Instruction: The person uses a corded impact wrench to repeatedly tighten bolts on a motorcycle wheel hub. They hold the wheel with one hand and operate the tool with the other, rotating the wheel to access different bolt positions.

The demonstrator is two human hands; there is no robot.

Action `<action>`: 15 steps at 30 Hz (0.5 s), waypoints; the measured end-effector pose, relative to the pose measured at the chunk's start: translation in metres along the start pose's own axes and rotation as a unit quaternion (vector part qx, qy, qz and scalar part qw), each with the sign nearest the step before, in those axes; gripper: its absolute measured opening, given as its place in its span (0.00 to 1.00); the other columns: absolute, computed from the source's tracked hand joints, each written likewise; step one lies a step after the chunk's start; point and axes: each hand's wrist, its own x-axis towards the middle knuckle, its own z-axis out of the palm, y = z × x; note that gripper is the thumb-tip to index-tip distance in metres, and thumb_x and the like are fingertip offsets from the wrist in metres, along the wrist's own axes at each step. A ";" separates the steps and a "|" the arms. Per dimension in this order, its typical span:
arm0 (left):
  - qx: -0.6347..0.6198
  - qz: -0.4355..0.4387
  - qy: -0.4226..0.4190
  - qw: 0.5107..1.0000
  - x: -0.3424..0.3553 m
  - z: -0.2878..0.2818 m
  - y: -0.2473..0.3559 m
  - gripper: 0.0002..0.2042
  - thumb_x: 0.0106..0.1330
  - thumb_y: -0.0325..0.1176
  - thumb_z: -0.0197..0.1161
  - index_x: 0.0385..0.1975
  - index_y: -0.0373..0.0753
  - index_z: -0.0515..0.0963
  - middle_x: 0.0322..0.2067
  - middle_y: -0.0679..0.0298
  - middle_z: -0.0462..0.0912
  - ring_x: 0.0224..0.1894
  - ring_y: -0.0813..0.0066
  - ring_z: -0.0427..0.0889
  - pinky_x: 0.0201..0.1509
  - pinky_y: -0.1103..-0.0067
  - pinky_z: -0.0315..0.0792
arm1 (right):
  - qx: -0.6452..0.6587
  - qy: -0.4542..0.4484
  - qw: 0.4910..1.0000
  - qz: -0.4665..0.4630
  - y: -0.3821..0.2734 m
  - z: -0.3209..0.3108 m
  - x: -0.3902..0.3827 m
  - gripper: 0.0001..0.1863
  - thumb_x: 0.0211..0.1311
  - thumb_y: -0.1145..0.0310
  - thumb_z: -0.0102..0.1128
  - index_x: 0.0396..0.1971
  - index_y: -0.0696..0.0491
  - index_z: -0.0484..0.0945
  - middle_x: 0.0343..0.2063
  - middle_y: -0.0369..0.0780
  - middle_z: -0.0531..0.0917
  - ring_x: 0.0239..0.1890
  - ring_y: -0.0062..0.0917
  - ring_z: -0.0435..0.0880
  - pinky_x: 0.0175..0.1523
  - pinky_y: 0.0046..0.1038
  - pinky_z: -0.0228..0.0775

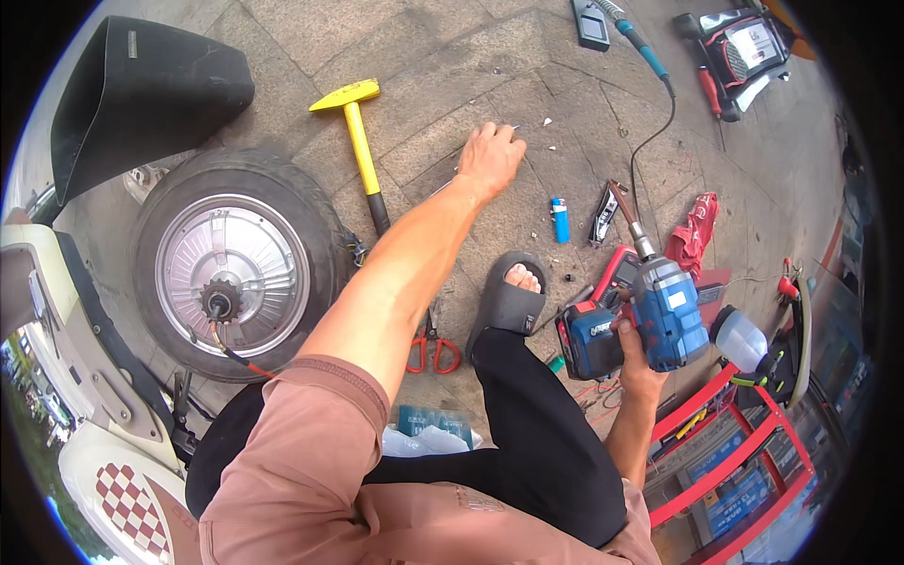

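Note:
My left hand (492, 155) is stretched out low over the paving with its fingers curled under. A thin pale tip pokes out by the knuckles; what the hand grips is hidden. A yellow hammer (361, 141) with a black grip lies to its left, and small white scraps (547, 121) lie to its right. In my right hand (640, 363) is a blue cordless impact wrench (669, 315), held by its handle above the ground. Its battery faces left, and its long bit points up the picture, near a black-and-white tube (605, 215).
A wheel (231, 273) with a hub motor lies at left, below a black plastic housing (151, 94). Orange-handled scissors (434, 350), a blue lighter (560, 220) and a soldering iron (645, 52) lie around. A red rack (725, 461) stands at lower right, a pale scooter body (113, 461) at left.

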 end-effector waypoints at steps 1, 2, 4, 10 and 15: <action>0.041 0.027 0.023 0.999 0.001 0.009 0.002 0.04 0.59 0.30 0.62 0.31 0.45 0.83 0.37 0.63 0.79 0.45 0.60 0.77 0.47 0.63 0.73 | 0.028 0.007 0.999 0.015 0.004 0.001 -0.004 0.20 0.62 0.78 0.62 0.54 0.61 0.76 0.46 0.44 0.84 0.37 0.22 0.82 0.44 0.27 0.77; 0.046 0.026 0.047 0.997 0.003 0.013 0.006 0.04 0.59 0.32 0.60 0.28 0.45 0.82 0.37 0.64 0.79 0.45 0.61 0.76 0.47 0.64 0.72 | 0.034 0.009 0.999 0.020 0.006 -0.001 -0.008 0.19 0.61 0.77 0.62 0.54 0.60 0.76 0.45 0.43 0.84 0.37 0.22 0.82 0.45 0.28 0.77; 0.092 0.023 0.031 0.995 0.005 0.012 0.015 0.07 0.63 0.33 0.57 0.29 0.46 0.83 0.37 0.64 0.80 0.47 0.62 0.76 0.51 0.66 0.69 | 0.031 -0.011 0.999 0.017 0.014 -0.002 -0.008 0.17 0.63 0.74 0.61 0.51 0.60 0.77 0.44 0.43 0.83 0.38 0.23 0.81 0.48 0.30 0.74; -0.144 -0.162 -0.077 0.973 -0.011 -0.078 0.044 0.08 0.62 0.30 0.58 0.37 0.34 0.79 0.36 0.56 0.85 0.41 0.54 0.83 0.47 0.62 0.75 | 0.062 -0.100 0.992 -0.035 0.016 0.005 0.006 0.21 0.62 0.75 0.62 0.55 0.61 0.75 0.45 0.45 0.84 0.35 0.22 0.81 0.42 0.26 0.74; -0.406 -0.227 -0.083 0.881 -0.099 -0.258 0.020 0.14 0.62 0.29 0.68 0.45 0.31 0.80 0.32 0.62 0.85 0.35 0.79 0.82 0.41 0.81 0.77 | 0.114 -0.238 0.963 -0.057 -0.038 0.040 0.014 0.22 0.61 0.77 0.64 0.56 0.61 0.74 0.46 0.46 0.84 0.37 0.22 0.82 0.44 0.25 0.76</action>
